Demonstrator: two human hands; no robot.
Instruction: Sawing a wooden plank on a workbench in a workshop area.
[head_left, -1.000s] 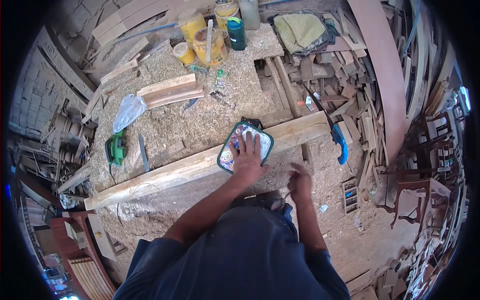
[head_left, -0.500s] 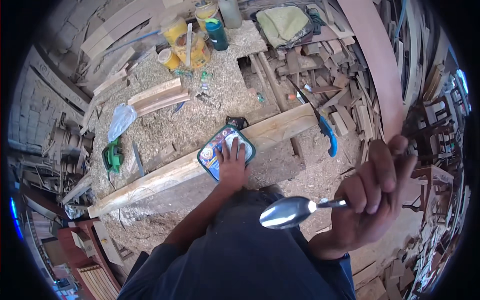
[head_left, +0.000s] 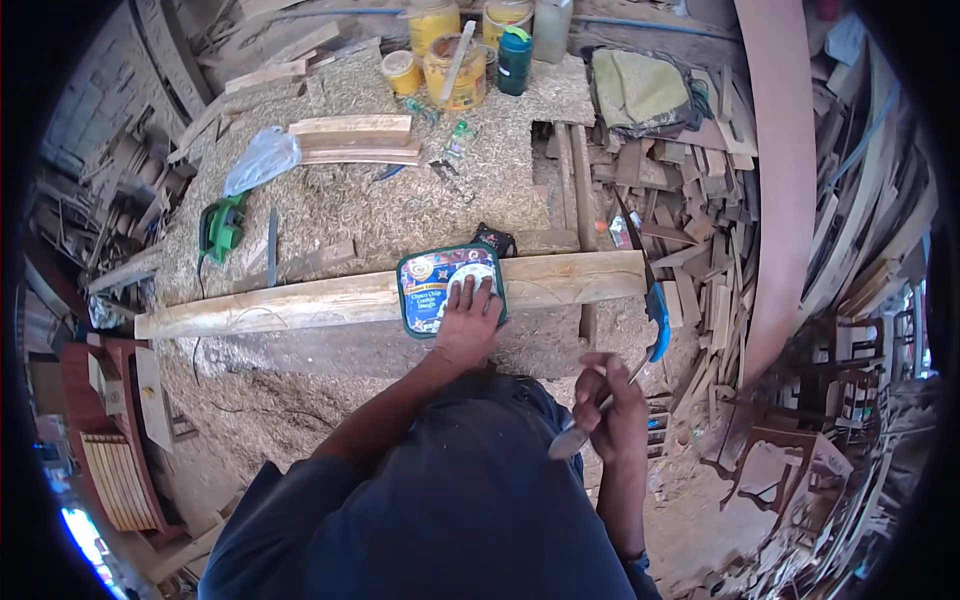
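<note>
My left hand (head_left: 465, 330) lies with fingers spread on the lid of a blue, colourfully printed plastic tub (head_left: 428, 290) with a green rim. The tub rests across a long wooden beam (head_left: 280, 305), touching or close to a small black item (head_left: 494, 237). To the right and lower, my right hand (head_left: 610, 400) is closed around a metal spoon (head_left: 566, 440), its bowl angled down toward my dark shirt. A handsaw with a blue handle (head_left: 657, 320) leans at the beam's right end.
A workbench strewn with shavings (head_left: 370, 220) carries a green power tool (head_left: 222, 232), plastic bag (head_left: 262, 160), wood strips (head_left: 350, 128), yellow buckets (head_left: 455, 80), green bottle (head_left: 514, 65) and folded cloth (head_left: 635, 90). Scrap wood (head_left: 700, 230) is heaped right; wooden furniture (head_left: 775, 465) stands lower right.
My right hand first rose toward the camera with the spoon, then came back down beside my body. My left hand stayed on the tub. The view has shifted with my head.
</note>
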